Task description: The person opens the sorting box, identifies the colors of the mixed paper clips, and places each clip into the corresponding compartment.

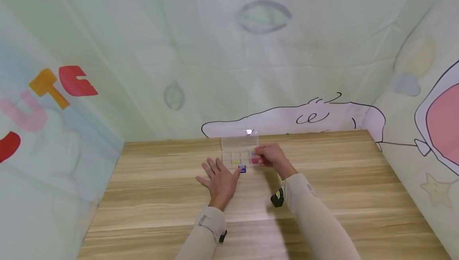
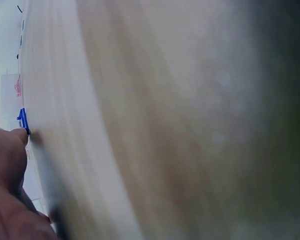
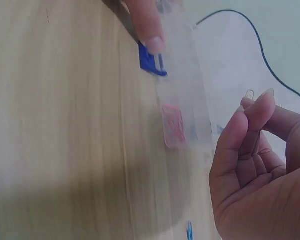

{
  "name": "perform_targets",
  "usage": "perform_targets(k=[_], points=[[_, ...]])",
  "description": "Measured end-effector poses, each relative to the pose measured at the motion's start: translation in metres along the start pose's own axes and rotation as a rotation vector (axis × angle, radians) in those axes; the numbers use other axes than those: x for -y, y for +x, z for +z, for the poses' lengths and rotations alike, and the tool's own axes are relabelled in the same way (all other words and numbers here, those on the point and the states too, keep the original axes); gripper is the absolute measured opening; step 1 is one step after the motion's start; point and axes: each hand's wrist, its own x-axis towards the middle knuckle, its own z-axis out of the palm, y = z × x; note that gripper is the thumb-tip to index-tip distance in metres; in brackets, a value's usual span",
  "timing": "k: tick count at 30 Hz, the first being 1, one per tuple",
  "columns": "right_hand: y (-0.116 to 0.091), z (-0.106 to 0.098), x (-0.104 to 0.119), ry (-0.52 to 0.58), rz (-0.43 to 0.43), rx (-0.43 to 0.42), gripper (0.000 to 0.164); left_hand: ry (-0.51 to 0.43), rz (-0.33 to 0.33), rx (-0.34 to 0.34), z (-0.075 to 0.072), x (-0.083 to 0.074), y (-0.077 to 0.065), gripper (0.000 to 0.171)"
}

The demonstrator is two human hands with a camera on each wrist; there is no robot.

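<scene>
A clear compartment box (image 1: 226,158) stands near the table's back edge, its transparent lid (image 1: 236,143) raised toward the wall. My left hand (image 1: 221,183) has its fingers spread beside the box's front left, and the thumb rests on a blue latch (image 3: 151,64) at the front. Over the right end of the box is my right hand (image 1: 271,156). Its thumb and fingertips pinch a small yellow paper clip (image 3: 250,94), seen in the right wrist view. Pink paper clips (image 3: 173,126) fill the front right compartment. Yellow clips (image 1: 236,162) lie in a middle one.
A blue paper clip (image 3: 190,231) lies on the wooden table (image 1: 161,204) to the right of the box. Printed fabric walls (image 1: 201,52) stand close behind the table and at both sides.
</scene>
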Motion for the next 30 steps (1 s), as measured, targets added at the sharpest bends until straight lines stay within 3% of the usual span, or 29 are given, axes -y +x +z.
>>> perform_targets(k=[17, 30], points=[[0.002, 0.039, 0.003, 0.035, -0.009, 0.045, 0.016, 0.009, 0.014, -0.029, -0.003, -0.001, -0.002, 0.098], [0.002, 0.05, 0.005, -0.001, 0.005, 0.067, 0.013, 0.012, 0.011, -0.027, -0.002, -0.001, -0.002, 0.098]])
